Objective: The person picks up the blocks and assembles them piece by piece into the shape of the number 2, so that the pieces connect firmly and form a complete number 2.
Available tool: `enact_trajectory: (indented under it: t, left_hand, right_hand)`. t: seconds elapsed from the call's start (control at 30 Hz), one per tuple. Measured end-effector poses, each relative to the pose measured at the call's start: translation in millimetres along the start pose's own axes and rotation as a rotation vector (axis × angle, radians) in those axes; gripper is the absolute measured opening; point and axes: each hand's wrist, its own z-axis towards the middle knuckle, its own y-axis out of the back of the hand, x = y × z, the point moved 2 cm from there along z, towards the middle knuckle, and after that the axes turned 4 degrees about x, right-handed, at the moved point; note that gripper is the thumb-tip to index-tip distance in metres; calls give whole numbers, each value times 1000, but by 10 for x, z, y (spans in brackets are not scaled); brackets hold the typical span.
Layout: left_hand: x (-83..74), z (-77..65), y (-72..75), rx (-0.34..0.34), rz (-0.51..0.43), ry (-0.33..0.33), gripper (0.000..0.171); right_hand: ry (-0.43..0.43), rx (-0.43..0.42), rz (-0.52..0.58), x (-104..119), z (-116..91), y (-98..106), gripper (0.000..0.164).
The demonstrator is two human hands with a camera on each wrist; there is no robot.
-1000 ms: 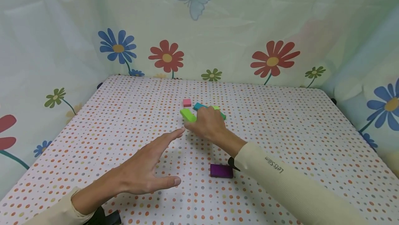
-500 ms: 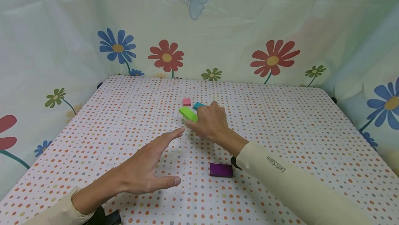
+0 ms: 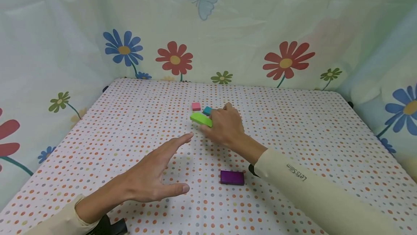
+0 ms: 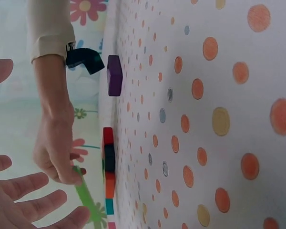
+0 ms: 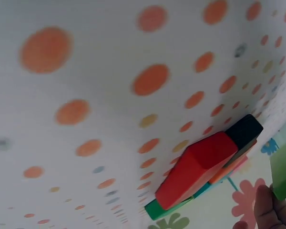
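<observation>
My right hand pinches a light green block by one end. In the left wrist view the block hangs beside the group of blocks, apart from the tabletop. Under and around that hand lie a red block, a dark block, an orange block, a green block, a teal block and a pink block. Most of these are hidden behind the hand in the head view. My left hand is held over the table at left, fingers extended, thumb apart, holding nothing.
A purple block lies alone nearer the front, left of the right sleeve. The tabletop has a dotted cover. A flowered curtain stands behind it and at both sides.
My right hand has shifted slightly right with the light green block, which has turned flatter across the view. The bright green and darker green pieces beside it are now covered. My left hand stays put.
</observation>
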Motion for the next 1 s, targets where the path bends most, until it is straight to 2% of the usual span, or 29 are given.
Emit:
enact_trajectory:
  t: [0.27,0.43,0.63,1.0]
  left_hand:
    - [7,-2,-2,-3,-4,12,99]
    - [15,-5,-5,-4,-4,9,100]
    - [36,-7,-8,-10,10,12,99]
    - [49,-10,-8,-6,14,30,99]
  right_hand:
    - [68,-74,44,-138,-136,-17,31]
    - [101,-96,166,-192,-244,-13,29]
    - [83,-73,340,-260,-374,-24,28]
    - [75,5,465,-330,-594,-72,29]
